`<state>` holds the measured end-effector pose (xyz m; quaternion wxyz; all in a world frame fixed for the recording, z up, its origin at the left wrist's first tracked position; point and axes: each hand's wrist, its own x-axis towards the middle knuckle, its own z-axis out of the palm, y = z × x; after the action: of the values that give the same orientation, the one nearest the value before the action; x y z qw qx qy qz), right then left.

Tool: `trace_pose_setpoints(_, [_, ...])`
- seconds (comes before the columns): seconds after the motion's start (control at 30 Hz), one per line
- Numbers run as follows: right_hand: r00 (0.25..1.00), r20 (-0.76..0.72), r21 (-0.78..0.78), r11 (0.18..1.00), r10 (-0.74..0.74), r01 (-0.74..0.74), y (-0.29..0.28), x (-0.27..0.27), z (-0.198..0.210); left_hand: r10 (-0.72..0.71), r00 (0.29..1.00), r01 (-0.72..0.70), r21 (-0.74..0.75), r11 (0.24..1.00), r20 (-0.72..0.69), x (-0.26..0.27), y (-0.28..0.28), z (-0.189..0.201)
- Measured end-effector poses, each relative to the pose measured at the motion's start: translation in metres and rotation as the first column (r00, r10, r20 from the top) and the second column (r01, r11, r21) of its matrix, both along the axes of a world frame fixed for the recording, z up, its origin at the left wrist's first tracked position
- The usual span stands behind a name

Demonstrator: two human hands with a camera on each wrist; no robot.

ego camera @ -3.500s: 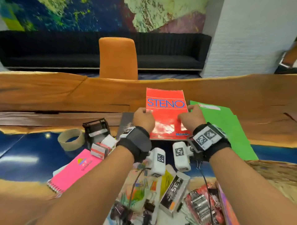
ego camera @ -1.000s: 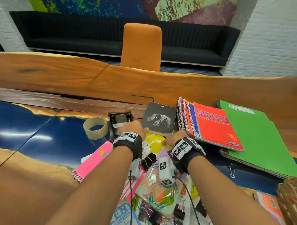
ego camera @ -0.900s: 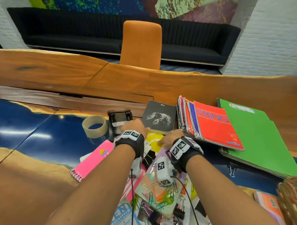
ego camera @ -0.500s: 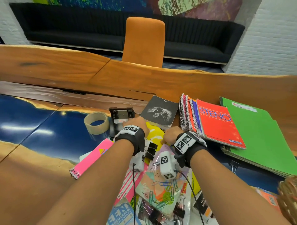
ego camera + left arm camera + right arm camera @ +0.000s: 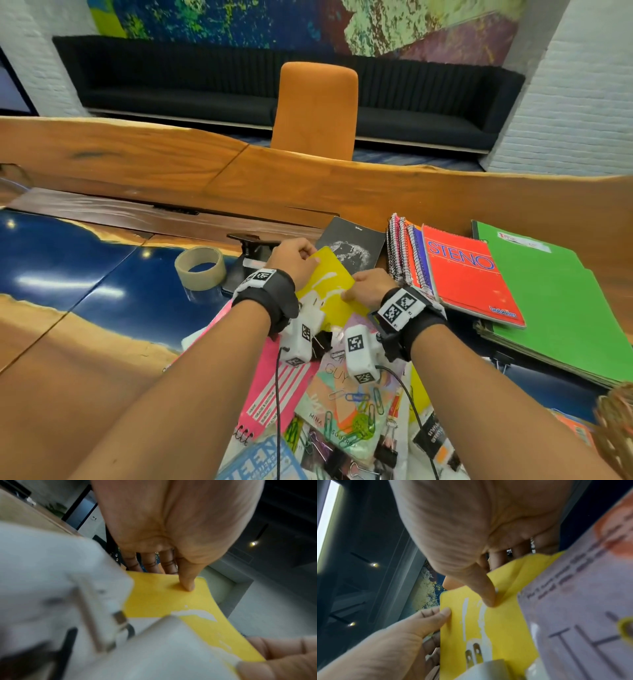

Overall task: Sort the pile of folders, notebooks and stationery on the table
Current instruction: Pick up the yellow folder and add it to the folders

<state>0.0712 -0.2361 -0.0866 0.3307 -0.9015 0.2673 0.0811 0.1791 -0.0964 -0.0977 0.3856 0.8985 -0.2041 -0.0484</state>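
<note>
Both hands held one yellow notebook [image 5: 325, 291], raised at a tilt above the near pile of loose stationery. The left hand [image 5: 294, 260] pinched its far left edge, thumb on the cover and fingers curled underneath, as the left wrist view confirmed [image 5: 171, 601]. The right hand [image 5: 370, 286] gripped the right edge in the same way, thumb pressed on the cover [image 5: 488, 622] and fingers behind it.

At 12 o'clock from the yellow notebook, a black notebook [image 5: 352, 245] lay flat on the table [image 5: 102, 291]. At 2 o'clock stood a stack of spiral notebooks [image 5: 407, 253], spines toward the hands, topped by a red pad lettered STENO [image 5: 469, 274]. Beyond it at 3 o'clock, a green folder [image 5: 555, 298] lay on a stack of further folders.

At 9 o'clock, a roll of tape [image 5: 200, 263] sat on the blue part of the table, with a black hole punch [image 5: 248, 253] just beside it, partly hidden by the left hand.

At 6 o'clock, under the forearms, the pile held a pink spiral notebook [image 5: 277, 387], a pastel booklet strewn with coloured paper clips [image 5: 356, 407], and black binder clips [image 5: 385, 452] at the near edge. An orange chair [image 5: 315, 109] stood across the table at 12 o'clock.
</note>
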Motion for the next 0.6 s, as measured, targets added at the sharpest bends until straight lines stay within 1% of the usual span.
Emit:
trace_pose_setpoints(0.03, [1.0,0.022,0.07,0.997,-0.02,0.018,-0.001,-0.001,0.003,0.007,1.0,-0.007,-0.042,0.999,0.014,-0.001,0.0,0.001])
trace_pose_setpoints(0.07, [0.997,0.039,0.153,0.987,-0.062,0.056,-0.002,0.0,0.003,0.011,1.0,-0.01,-0.063,0.998,0.012,-0.001,0.0,0.001])
trace_pose_setpoints(0.1, [0.993,0.065,0.205,0.975,-0.097,0.081,-0.002,0.0,0.006,0.005,1.0,-0.006,-0.066,0.998,-0.007,-0.002,0.001,0.002])
trace_pose_setpoints(0.17, [0.981,0.135,0.294,0.951,-0.141,0.096,-0.003,-0.002,0.011,-0.025,0.998,0.024,-0.022,0.999,-0.053,-0.002,0.003,0.002])
trace_pose_setpoints(0.23, [0.963,0.193,0.358,0.927,-0.188,0.109,-0.005,-0.004,0.015,-0.031,0.997,0.035,0.049,0.998,-0.07,-0.001,0.006,0.0])
trace_pose_setpoints(0.3, [0.947,0.248,0.379,0.92,-0.205,0.1,-0.006,-0.007,0.019,-0.038,0.997,0.043,0.078,0.996,-0.061,-0.001,0.009,0.0])
trace_pose_setpoints(0.43, [0.93,0.301,0.427,0.902,-0.213,0.069,-0.009,-0.013,0.031,-0.031,0.997,0.035,0.054,0.998,-0.067,-0.006,0.019,0.009])
trace_pose_setpoints(0.53, [0.924,0.336,0.437,0.899,-0.184,0.02,-0.013,-0.018,0.045,-0.006,1.0,0.005,0.048,0.999,0.009,-0.009,0.028,0.02])
trace_pose_setpoints(0.6, [0.919,0.359,0.448,0.894,-0.165,-0.014,-0.016,-0.022,0.054,0.003,0.999,-0.003,0.003,1.0,0.048,-0.012,0.034,0.028])
